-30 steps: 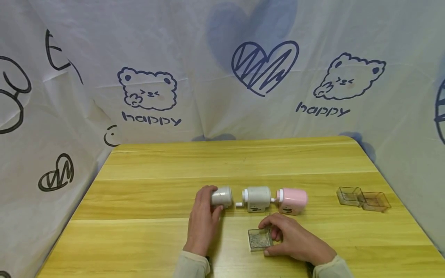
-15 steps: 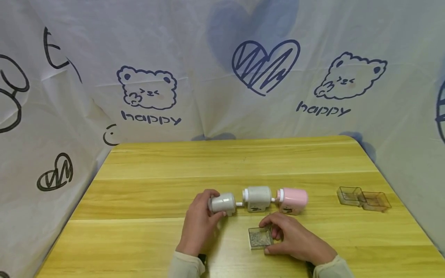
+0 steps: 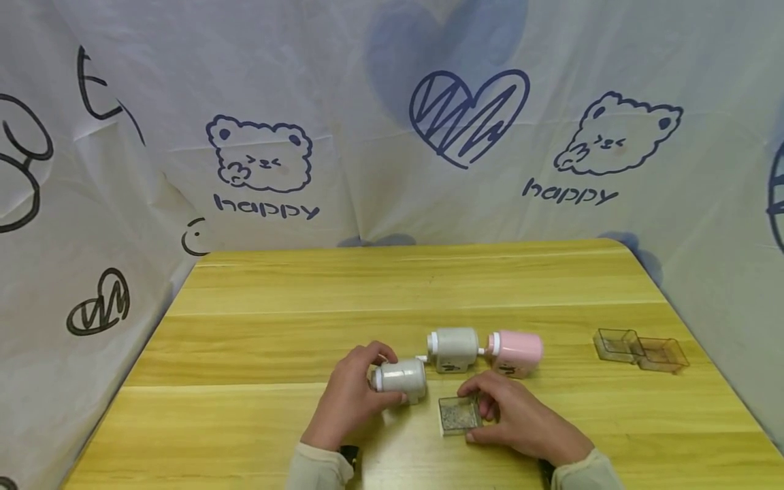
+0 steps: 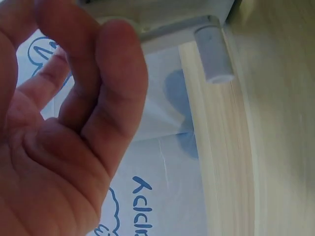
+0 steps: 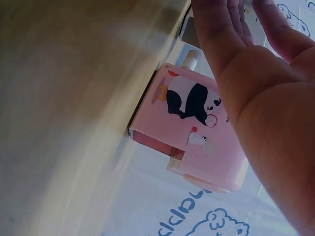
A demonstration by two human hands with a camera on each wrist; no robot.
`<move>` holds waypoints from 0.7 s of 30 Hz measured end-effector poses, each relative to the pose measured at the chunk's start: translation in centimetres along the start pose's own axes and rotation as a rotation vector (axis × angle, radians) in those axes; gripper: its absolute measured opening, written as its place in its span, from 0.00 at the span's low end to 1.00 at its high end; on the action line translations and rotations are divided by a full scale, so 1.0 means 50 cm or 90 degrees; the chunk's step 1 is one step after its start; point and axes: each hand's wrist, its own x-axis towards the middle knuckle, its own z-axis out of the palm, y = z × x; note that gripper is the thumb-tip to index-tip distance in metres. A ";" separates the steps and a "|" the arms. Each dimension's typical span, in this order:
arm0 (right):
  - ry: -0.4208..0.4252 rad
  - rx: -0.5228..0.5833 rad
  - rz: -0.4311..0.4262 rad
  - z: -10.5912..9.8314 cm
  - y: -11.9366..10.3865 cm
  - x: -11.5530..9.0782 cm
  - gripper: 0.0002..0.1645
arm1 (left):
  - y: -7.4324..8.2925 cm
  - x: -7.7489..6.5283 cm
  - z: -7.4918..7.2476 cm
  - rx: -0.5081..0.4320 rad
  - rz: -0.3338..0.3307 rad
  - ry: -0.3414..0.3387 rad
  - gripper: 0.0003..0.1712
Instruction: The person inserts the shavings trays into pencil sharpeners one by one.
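A pale gray sharpener [image 3: 404, 378] lies on its side near the middle of the counter [image 3: 245, 354], its white collar toward nine o'clock, and the left hand [image 3: 350, 395] pinches it, thumb at the near side and fingers at the far side; whether it touches the wood cannot be told. At its four o'clock, just beside it, the right hand [image 3: 517, 418] grips a small clear tray [image 3: 456, 416] by the end toward three o'clock, gray speckled bits inside. The hands are well apart from each other. At the held sharpener's two o'clock sits a gray-green sharpener [image 3: 454, 349], white knob toward nine o'clock, and at three o'clock from that a pink sharpener [image 3: 517, 348], whose panda print [image 5: 189, 98] shows in the right wrist view. Farther toward three o'clock, a smoky clear box [image 3: 617, 347] touches an orange-tinted box [image 3: 663, 355]. Cream sleeves [image 3: 320, 468] cover both forearms. Beyond the counter, at twelve o'clock, hangs a white cloth [image 3: 361, 102] with drawn bears, hearts and "happy".
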 end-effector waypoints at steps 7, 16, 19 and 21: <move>0.014 -0.003 -0.008 0.000 -0.002 0.001 0.29 | 0.010 -0.003 0.003 -0.030 -0.006 -0.060 0.27; 0.016 0.003 0.003 0.001 -0.002 -0.002 0.30 | 0.018 -0.007 0.010 -0.024 0.011 -0.089 0.26; 0.021 -0.002 0.002 0.001 -0.002 -0.001 0.30 | 0.019 -0.007 0.012 -0.026 0.006 -0.095 0.27; 0.025 -0.007 -0.001 0.001 -0.002 0.000 0.29 | 0.020 -0.007 0.012 -0.029 0.001 -0.101 0.28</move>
